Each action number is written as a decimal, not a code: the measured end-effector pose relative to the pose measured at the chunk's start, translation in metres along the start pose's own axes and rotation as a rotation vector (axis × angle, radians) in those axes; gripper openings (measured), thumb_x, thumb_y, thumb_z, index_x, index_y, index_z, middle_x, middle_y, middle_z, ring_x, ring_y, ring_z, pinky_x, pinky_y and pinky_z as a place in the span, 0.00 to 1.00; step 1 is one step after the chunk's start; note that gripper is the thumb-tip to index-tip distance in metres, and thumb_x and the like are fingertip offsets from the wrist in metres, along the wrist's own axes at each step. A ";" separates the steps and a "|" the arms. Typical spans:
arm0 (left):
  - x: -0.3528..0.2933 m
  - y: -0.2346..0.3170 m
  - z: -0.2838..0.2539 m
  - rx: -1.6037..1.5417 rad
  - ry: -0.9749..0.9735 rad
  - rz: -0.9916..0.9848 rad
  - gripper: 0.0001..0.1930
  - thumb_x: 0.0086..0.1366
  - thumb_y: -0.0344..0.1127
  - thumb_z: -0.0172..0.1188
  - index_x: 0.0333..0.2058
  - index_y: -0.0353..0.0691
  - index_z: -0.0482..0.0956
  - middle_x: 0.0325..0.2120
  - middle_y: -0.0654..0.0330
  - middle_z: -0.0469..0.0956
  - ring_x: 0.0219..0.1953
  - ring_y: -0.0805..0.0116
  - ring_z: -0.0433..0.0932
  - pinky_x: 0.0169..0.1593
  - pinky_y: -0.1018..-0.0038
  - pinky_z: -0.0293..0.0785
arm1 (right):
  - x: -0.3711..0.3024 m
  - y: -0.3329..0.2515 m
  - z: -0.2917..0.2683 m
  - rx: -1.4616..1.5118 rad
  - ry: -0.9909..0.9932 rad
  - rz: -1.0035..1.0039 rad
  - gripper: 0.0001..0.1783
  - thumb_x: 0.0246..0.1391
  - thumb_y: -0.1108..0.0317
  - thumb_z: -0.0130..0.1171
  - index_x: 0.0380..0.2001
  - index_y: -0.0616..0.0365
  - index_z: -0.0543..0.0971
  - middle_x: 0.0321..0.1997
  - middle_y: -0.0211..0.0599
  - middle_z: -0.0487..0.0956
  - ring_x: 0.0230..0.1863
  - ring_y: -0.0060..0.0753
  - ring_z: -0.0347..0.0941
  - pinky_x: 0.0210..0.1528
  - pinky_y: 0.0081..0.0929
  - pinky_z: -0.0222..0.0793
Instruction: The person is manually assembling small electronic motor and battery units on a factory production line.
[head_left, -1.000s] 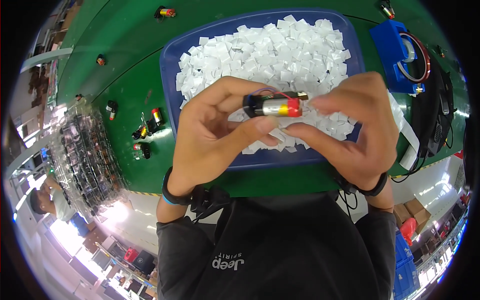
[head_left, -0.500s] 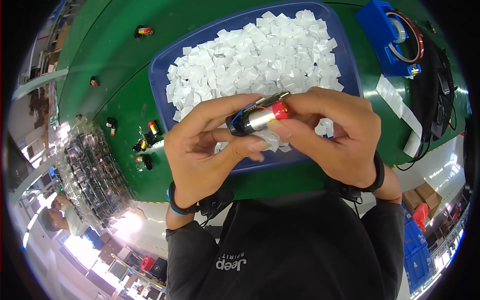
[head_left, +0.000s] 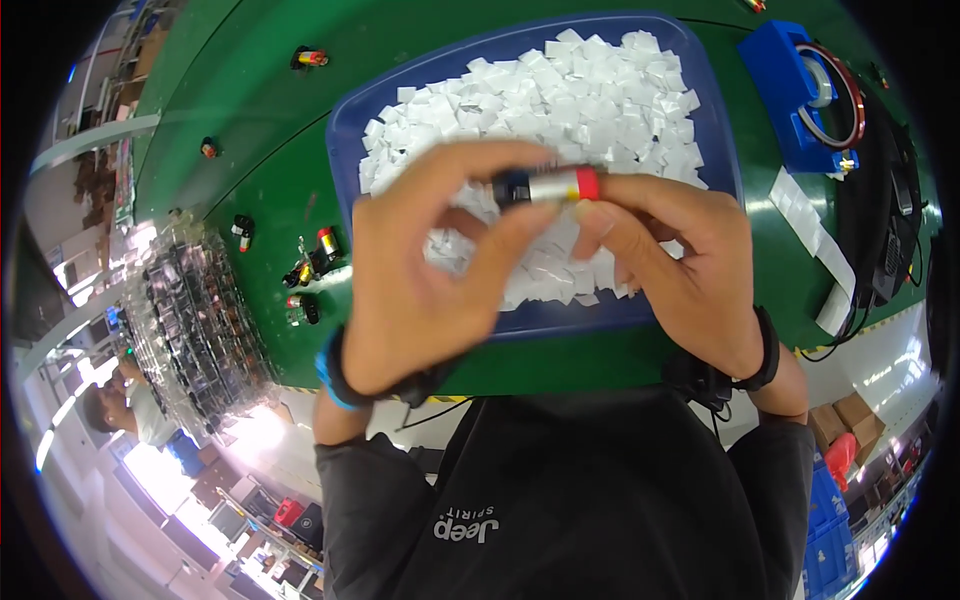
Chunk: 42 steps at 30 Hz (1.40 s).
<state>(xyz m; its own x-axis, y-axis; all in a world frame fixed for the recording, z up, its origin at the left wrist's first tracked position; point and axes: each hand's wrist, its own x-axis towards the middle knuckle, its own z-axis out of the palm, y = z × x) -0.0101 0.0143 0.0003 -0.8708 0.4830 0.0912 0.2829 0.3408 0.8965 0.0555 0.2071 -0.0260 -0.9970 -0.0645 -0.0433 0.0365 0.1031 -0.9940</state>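
Note:
In front of me, over a blue plastic bin (head_left: 726,120), I hold a small cylindrical battery (head_left: 552,188) with a black end, a silver body and a red end. My left hand (head_left: 415,270), smeared by motion, closes its thumb and index finger about the black end. The thumb and fingers of my right hand (head_left: 690,250) pinch the red end. The battery lies almost level. Its far side is hidden. Beneath both hands, many small white square pieces (head_left: 540,105) fill the bin.
Several similar batteries, including one by the bin (head_left: 326,242), lie left on the green table (head_left: 270,200). Stacked clear plastic trays (head_left: 200,320) stand at the left edge. A blue tape dispenser (head_left: 785,100) and white strip (head_left: 812,235) are right. A person (head_left: 130,405) is far left.
The battery has turned to lie more level, and the thin board and wires seen along it before no longer show plainly. Both hands have shifted, and the whole view has moved slightly.

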 end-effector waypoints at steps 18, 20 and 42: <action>-0.047 -0.094 -0.168 1.056 0.022 -0.094 0.17 0.62 0.45 0.66 0.41 0.39 0.80 0.39 0.57 0.80 0.45 0.56 0.72 0.51 0.65 0.67 | 0.003 0.002 0.010 -0.209 0.054 -0.220 0.14 0.48 0.81 0.66 0.32 0.56 0.71 0.48 0.39 0.75 0.37 0.19 0.72 0.26 0.14 0.66; -0.079 -0.083 -0.156 1.130 -0.001 -0.166 0.16 0.61 0.45 0.67 0.41 0.40 0.80 0.41 0.58 0.80 0.48 0.55 0.70 0.53 0.64 0.66 | 0.002 -0.002 0.011 -0.212 0.038 -0.163 0.13 0.48 0.84 0.63 0.31 0.57 0.70 0.50 0.40 0.74 0.36 0.19 0.71 0.31 0.16 0.68; -0.046 -0.007 -0.019 0.452 0.196 0.388 0.18 0.45 0.16 0.68 0.36 0.38 0.79 0.37 0.55 0.81 0.38 0.58 0.81 0.38 0.70 0.77 | -0.001 -0.007 0.013 0.050 -0.216 -0.004 0.15 0.56 0.77 0.62 0.45 0.62 0.71 0.36 0.34 0.79 0.34 0.22 0.79 0.27 0.15 0.69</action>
<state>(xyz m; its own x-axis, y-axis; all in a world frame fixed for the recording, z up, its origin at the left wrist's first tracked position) 0.0201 -0.0259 -0.0022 -0.7161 0.4980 0.4891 0.6979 0.4985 0.5142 0.0567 0.1935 -0.0199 -0.9596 -0.2761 -0.0548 0.0416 0.0534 -0.9977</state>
